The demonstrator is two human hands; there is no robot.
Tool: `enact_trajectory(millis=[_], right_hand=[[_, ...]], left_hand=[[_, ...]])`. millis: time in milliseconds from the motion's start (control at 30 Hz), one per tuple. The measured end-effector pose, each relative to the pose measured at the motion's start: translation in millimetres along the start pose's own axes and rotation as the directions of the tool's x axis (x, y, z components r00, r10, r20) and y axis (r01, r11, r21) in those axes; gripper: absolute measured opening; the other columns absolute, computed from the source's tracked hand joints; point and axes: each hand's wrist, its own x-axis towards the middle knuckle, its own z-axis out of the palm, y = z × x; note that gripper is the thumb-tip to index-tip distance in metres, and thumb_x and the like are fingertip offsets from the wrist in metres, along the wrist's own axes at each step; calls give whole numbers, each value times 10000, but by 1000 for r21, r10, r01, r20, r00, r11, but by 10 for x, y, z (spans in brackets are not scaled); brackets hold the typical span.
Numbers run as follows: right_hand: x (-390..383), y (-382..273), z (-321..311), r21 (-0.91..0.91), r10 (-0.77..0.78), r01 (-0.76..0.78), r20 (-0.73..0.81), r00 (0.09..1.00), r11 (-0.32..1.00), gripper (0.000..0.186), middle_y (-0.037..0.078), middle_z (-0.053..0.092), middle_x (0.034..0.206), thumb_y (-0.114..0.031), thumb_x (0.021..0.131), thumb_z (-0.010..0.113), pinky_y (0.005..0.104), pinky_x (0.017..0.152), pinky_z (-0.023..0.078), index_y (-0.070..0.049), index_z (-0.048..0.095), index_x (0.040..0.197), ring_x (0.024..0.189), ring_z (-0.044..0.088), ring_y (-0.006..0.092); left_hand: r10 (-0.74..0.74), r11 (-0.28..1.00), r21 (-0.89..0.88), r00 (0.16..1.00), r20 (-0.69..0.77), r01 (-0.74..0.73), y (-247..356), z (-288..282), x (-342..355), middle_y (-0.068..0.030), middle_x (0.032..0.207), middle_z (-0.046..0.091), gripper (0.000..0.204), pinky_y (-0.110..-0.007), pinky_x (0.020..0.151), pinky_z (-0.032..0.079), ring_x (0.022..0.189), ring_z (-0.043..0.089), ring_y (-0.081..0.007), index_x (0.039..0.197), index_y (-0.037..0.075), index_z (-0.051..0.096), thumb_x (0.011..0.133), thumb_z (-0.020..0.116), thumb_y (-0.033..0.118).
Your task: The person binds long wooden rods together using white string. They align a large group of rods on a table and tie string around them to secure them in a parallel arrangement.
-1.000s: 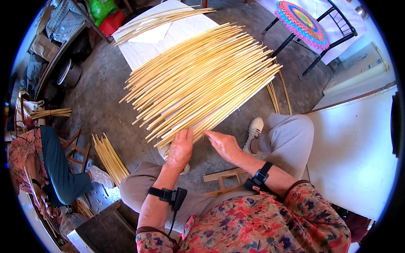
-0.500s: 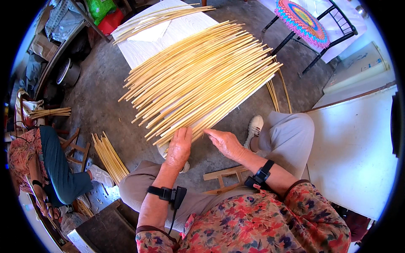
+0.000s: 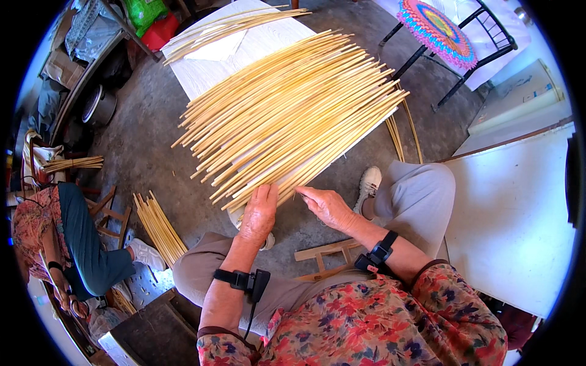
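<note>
A wide fan of long pale bamboo sticks (image 3: 293, 116) spreads from my lap out over a white board (image 3: 268, 43). My left hand (image 3: 259, 215) lies flat on the near ends of the sticks, pressing them down. My right hand (image 3: 326, 206) pinches the near end of one thin stick at the right side of the fan. Both wrists wear black bands. My knees and a white shoe (image 3: 368, 184) show below the sticks.
A smaller bundle of sticks (image 3: 160, 227) lies on the concrete floor at the left. Another person (image 3: 67, 238) sits at the far left. A black chair with a colourful round cushion (image 3: 436, 33) stands at the top right. A white panel (image 3: 513, 219) fills the right.
The fan of sticks has shifted slightly. My right hand has slid a little left along the stick ends; my left hand stays pressed on them.
</note>
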Motion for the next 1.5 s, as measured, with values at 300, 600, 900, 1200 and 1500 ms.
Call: enact_trajectory(millis=[300,600,900,1200,1500], right_hand=[[1,21,8,34,21,-20,-17,1000,999,303,161,623,834,-99,833,548,373,627,505,-90,532,1136,733,621,313],[31,-13,74,-35,2,-7,-139,990,999,236,157,631,844,-114,829,560,376,614,506,-88,564,1064,726,624,311],[33,-82,89,-10,48,-50,-187,981,999,179,153,629,826,-118,827,567,376,607,503,-80,576,1002,729,625,310],[5,-177,58,-22,111,-117,-174,978,993,147,163,615,760,-115,839,547,400,588,492,-73,544,980,711,613,336],[14,-150,-7,-28,111,-113,-54,992,993,216,174,614,866,-83,841,533,373,644,497,-50,538,1055,783,613,324]], left_hand=[[9,1000,4,1000,23,-9,12,-26,10,-136,908,487,293,-368,705,474,888,523,-305,1070,-4,498,778,518,13],[11,999,32,999,53,-13,46,-52,8,-139,926,492,362,-363,748,475,899,525,-311,1090,-21,499,728,500,-12],[8,1000,6,998,61,-8,42,-28,-20,-143,926,497,353,-363,753,472,908,522,-311,1086,-25,499,734,505,-7],[13,1000,10,999,38,-13,60,-19,-10,-148,929,483,396,-342,771,465,898,514,-303,1093,-33,474,699,509,-17],[-9,1000,-19,999,51,10,38,11,-4,-141,894,477,371,-344,752,468,886,515,-300,1056,-25,480,687,511,-20]])
